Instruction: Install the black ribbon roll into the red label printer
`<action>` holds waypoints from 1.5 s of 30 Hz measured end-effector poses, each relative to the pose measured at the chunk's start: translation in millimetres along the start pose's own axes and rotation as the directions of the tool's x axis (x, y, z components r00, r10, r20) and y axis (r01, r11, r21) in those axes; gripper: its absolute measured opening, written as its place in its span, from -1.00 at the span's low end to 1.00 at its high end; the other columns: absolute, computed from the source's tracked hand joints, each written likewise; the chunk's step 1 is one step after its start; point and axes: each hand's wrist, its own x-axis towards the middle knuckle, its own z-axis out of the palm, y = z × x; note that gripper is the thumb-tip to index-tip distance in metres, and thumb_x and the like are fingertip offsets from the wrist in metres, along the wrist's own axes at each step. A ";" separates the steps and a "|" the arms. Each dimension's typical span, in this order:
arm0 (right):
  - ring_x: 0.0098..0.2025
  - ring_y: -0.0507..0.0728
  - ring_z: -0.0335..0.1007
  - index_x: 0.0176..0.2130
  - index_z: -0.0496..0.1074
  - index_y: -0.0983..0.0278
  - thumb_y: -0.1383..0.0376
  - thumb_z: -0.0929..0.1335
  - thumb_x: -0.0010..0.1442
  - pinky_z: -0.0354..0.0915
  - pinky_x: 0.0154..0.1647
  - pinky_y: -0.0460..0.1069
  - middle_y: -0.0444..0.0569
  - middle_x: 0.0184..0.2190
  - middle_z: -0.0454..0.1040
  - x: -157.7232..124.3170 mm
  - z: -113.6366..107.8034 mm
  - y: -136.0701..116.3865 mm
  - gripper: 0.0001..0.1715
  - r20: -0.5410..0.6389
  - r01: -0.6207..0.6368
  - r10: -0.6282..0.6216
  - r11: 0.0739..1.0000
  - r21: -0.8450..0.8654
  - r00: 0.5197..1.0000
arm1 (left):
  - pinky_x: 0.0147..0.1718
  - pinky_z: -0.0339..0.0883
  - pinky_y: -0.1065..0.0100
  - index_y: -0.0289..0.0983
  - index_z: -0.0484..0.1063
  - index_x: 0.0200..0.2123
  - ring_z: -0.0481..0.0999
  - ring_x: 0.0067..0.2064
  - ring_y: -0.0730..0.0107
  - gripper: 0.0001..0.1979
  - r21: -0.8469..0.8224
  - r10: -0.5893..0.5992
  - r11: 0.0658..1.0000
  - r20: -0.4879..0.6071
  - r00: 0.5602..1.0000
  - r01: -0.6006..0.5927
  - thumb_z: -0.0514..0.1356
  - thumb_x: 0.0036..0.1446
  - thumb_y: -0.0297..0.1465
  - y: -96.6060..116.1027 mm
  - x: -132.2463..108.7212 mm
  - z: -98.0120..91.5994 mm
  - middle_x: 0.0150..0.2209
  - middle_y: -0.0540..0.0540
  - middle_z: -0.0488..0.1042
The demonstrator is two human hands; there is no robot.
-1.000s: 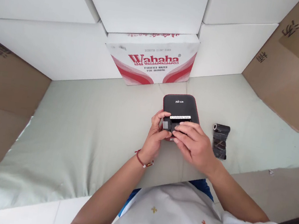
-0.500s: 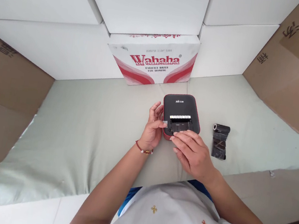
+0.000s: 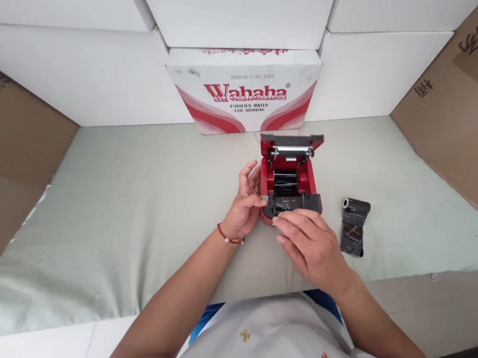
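Note:
A small black and red label printer [image 3: 312, 180] stands on the cloth, its lid [image 3: 292, 142] raised and a dark ribbon roll [image 3: 285, 181] showing in the red bay. My left hand [image 3: 246, 204] holds the printer's left side, the thumb pressing on a grey tab at its front corner. Over the front panel lies a strip of creased black ribbon [image 3: 291, 203]. My right hand [image 3: 308, 242] is at the front edge, its fingers together over the strip's near end; the fingertips partly hide what they pinch. A loose roll of black ribbon [image 3: 353, 227], partly unwound, lies to the right.
Pale green cloth [image 3: 128, 205] covers the table. Behind the printer stands a white and red water carton [image 3: 250, 100], against white boxes [image 3: 240, 7]. Brown cardboard boxes stand at the left [image 3: 2, 181] and right [image 3: 472, 129]. The table's front edge runs close to my body.
The printer's lid has swung up and back, exposing the red inside and the roll. Both hands have stayed in nearly the same place.

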 end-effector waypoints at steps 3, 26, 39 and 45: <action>-0.02 0.18 0.68 0.24 0.56 0.23 0.30 0.36 0.55 0.59 0.07 0.11 0.08 0.04 0.73 18.6 -16.7 12.1 -0.66 -0.011 -0.090 0.092 0.990 0.108 0.996 | 0.49 0.20 0.04 0.03 0.43 0.18 0.29 0.51 0.06 -0.33 -0.009 0.049 0.999 -0.042 0.998 -0.050 0.52 0.00 -0.25 -5.0 -1.6 0.1 0.39 -0.05 0.42; -0.24 0.35 0.64 -0.22 0.68 0.25 0.36 0.49 0.23 0.33 -0.38 0.10 0.25 -0.18 0.72 116.8 19.1 85.8 -0.90 0.490 -0.101 0.490 0.774 -0.626 0.721 | 0.39 0.26 0.09 -0.14 0.51 -0.09 0.49 0.33 0.20 -0.70 -0.084 -0.008 0.996 -0.143 0.990 -0.004 0.40 0.08 -0.40 -11.0 7.0 -2.5 0.27 -0.08 0.54; -0.40 0.18 0.50 0.07 0.66 0.07 -0.19 0.45 0.36 0.39 -0.39 0.07 -0.06 -0.32 0.63 47.8 -82.7 57.5 -0.48 0.148 -0.648 0.633 0.717 0.257 0.760 | 0.42 0.28 0.04 -0.13 0.51 -0.09 0.46 0.39 0.16 -0.72 -0.078 -0.018 0.997 -0.132 0.991 0.008 0.39 0.11 -0.40 -13.9 7.9 -6.0 0.31 -0.08 0.52; -0.22 0.30 0.66 -0.04 0.71 0.14 -0.26 0.58 0.12 0.56 -0.17 0.19 0.06 -0.18 0.74 -5.3 -88.2 95.0 -0.34 0.303 -0.842 0.795 0.436 0.319 0.526 | 0.35 0.35 0.09 -0.14 0.50 -0.11 0.53 0.29 0.20 -0.71 -0.082 -0.025 0.997 -0.150 0.988 0.013 0.40 0.08 -0.39 -14.1 9.1 -6.5 0.30 -0.07 0.54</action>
